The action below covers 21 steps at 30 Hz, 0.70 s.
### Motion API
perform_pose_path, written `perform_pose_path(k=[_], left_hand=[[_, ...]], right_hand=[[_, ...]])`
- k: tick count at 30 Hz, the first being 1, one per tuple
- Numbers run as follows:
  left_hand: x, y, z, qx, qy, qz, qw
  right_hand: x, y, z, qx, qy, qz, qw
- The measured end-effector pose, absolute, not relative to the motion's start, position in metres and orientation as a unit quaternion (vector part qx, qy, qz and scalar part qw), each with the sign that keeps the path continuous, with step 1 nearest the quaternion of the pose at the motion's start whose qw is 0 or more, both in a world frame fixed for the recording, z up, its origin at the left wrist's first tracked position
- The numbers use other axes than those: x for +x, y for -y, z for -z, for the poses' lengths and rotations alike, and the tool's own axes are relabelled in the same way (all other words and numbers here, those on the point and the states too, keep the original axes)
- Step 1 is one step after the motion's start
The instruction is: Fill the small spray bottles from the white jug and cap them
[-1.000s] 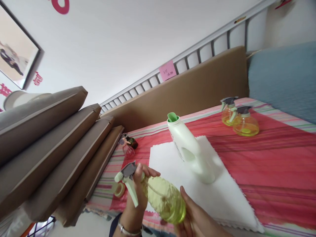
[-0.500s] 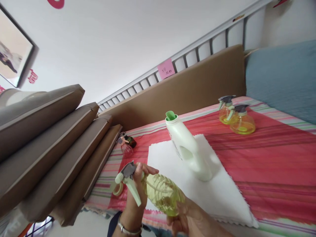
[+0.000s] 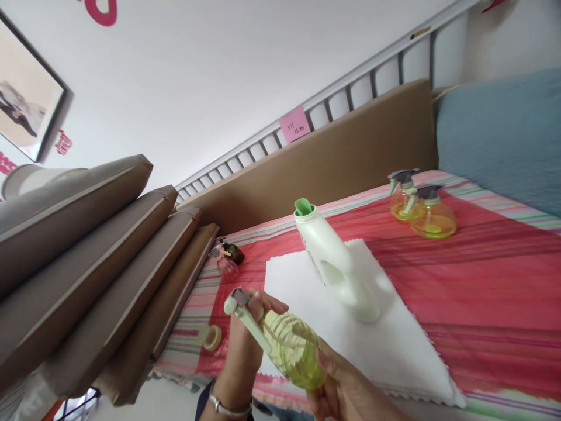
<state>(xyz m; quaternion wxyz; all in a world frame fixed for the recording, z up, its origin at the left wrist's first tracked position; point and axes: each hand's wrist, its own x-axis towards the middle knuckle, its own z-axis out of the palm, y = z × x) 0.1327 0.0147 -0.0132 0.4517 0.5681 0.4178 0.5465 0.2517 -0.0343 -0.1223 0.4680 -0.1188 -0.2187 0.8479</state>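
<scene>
A clear spray bottle (image 3: pixel 294 345) with yellowish liquid lies tilted between my hands, its grey and pale green trigger head (image 3: pixel 241 301) toward the left. My left hand (image 3: pixel 258 301) is closed around the neck and head, with the fingers reaching over the bottle's shoulder. Around the rounded base, my right hand (image 3: pixel 335 380) is closed, fingers underneath. Just beyond stands a pale green jug (image 3: pixel 337 263), with a green piece in its open mouth, on a white cloth (image 3: pixel 394 345). To the left of my left hand lies a pale green round cap (image 3: pixel 212 338).
Two spray bottles (image 3: pixel 433 221) with yellow liquid stand at the right on the red striped cloth (image 3: pixel 482 280). At the left are a pink bottle (image 3: pixel 228 266) and a dark one beside stacked brown cushions (image 3: pixel 127 292). A brown padded board (image 3: pixel 324 158) runs along the back.
The trigger head has turned relative to the bottle, so its lever now lies along the bottle's side. Head and left hand have shifted slightly right. The jug has stayed put.
</scene>
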Motion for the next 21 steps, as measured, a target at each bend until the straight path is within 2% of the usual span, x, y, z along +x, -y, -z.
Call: perform_pose_path(k=[13, 17, 21], left_hand=[[0.136, -0.011, 0.000, 0.576, -0.312, -0.520, 0.547], [0.135, -0.014, 0.011, 0.576, -0.348, -0.536, 0.510], [0.136, -0.016, 0.046, 0.519, -0.400, -0.555, 0.512]], right_hand=[[0.249, 0.029, 0.146, -0.074, 0.168, -0.890, 0.418], [0.254, 0.028, 0.137, -0.103, 0.191, -0.869, 0.445], [0.259, 0.025, 0.123, -0.166, 0.221, -0.802, 0.529]])
